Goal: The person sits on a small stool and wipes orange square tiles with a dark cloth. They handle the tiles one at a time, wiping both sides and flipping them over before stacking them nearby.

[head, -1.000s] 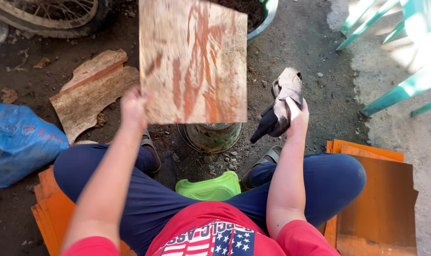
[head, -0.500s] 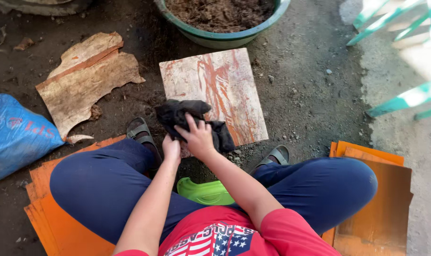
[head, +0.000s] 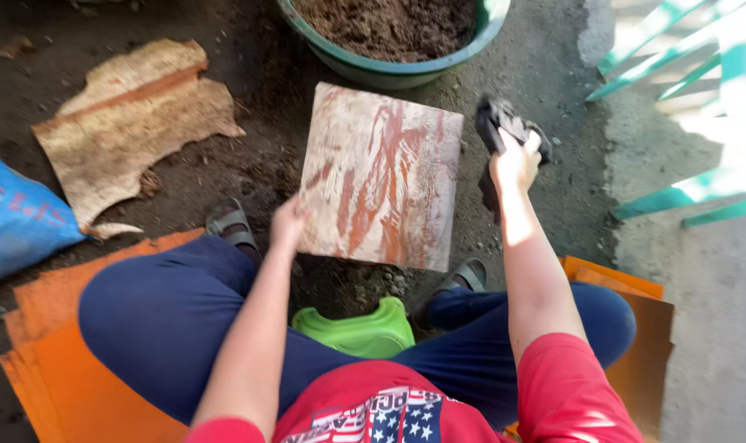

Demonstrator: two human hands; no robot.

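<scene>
Left hand (head: 287, 226) grip pinching tile (head: 379, 176) at its near-left edge only; slip risk, tile could drop. Right hand (head: 514, 160) right of tile, clenched on dark rag (head: 497, 123).

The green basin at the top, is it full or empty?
Full, or nearly so: the green basin holds brown soil up close to its rim. The top of the picture cuts off its far side.
</scene>
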